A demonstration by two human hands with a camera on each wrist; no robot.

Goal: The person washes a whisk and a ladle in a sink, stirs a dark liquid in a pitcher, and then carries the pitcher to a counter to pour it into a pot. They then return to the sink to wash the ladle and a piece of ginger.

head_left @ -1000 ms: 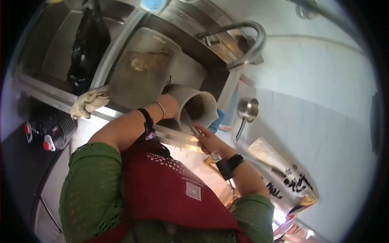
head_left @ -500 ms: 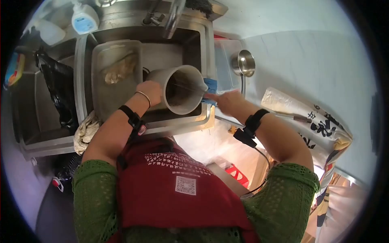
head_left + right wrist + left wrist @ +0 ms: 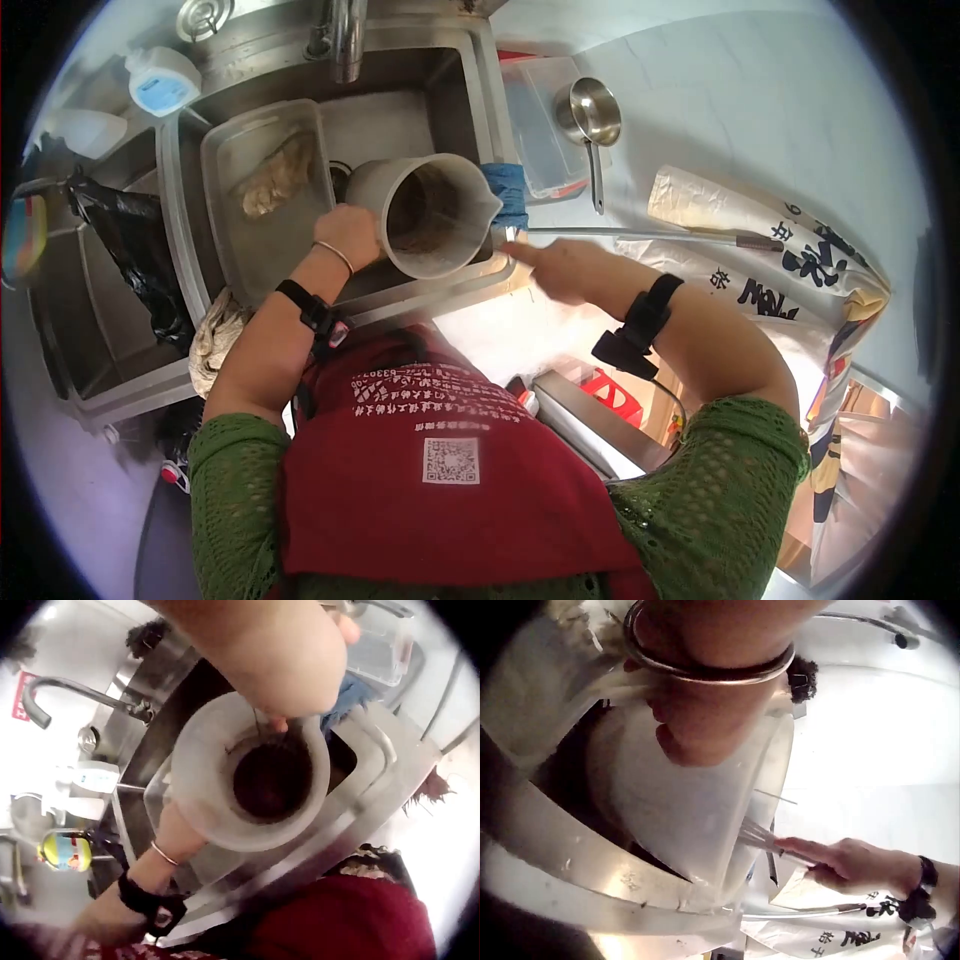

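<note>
A large translucent plastic pitcher is tilted at the sink's front edge, its mouth facing up and rightward; dark liquid shows inside. At the pitcher's left side my left hand grips it with curled fingers, seen also in the left wrist view. My right hand is beside the spout. In the left wrist view that hand holds a wire whisk by its handle, the wires reaching in over the rim, and the index finger lies along the handle.
Behind the pitcher, a clear plastic tub with water and a pale brown lump sits in the sink. A blue cloth lies on the right rim. Beyond it are a steel ladle and a printed white sack.
The head view has turned and shifted. The pitcher's mouth now faces more toward the camera. My right hand has moved from below the pitcher's mouth to the right of its spout.
</note>
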